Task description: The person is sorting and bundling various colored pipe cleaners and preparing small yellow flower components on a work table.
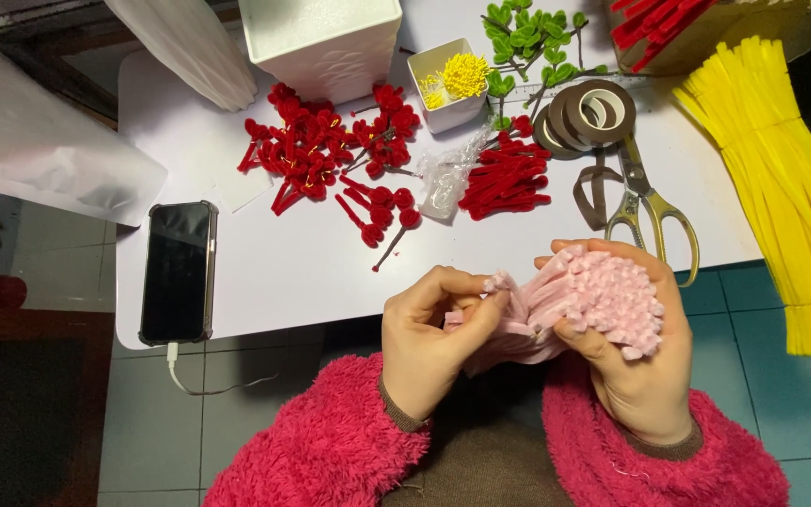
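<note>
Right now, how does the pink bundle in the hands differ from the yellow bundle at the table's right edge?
The pink pipe-cleaner bundle is short and folded, while the yellow pipe-cleaner bundle is long and straight. The pink one is held above the table edge by the right hand, with the left hand pinching one piece; the yellow one lies untouched on the white table, overhanging its edge. Both are fuzzy stems gathered side by side.

Phone [178, 272] flat on white table [265, 263], left side near front edge; long dark rectangle, screen black and unlit, clear case, white cable running off its lower end. Small crumpled clear plastic bag [445, 178] mid-table, between the red craft pieces. Brown cardboard box [706, 38] at top right corner, partly out of view, red sticks inside. No labels or signs seen
</note>
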